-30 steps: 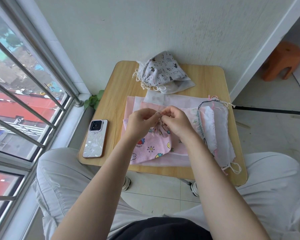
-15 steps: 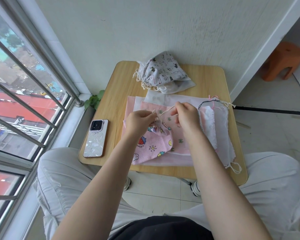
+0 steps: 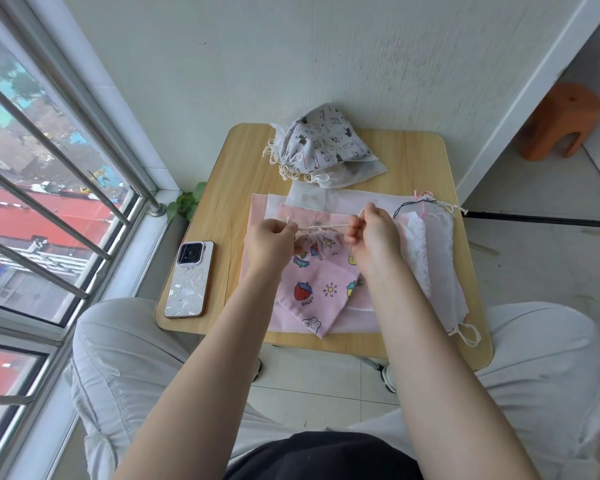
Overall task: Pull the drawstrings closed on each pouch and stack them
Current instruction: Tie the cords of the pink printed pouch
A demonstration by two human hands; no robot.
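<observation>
Head view: your left hand [image 3: 270, 241] and right hand [image 3: 374, 233] each pinch a drawstring [image 3: 321, 226] end, cord taut sideways above the pouch [image 3: 314, 282] mouth.

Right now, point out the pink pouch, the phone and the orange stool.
pink pouch [image 3: 321, 289], head view, on the printed cloth by the strawberry.
phone [image 3: 187, 289], head view, on the middle of its patterned back.
orange stool [image 3: 565, 114], head view, on its side.
</observation>
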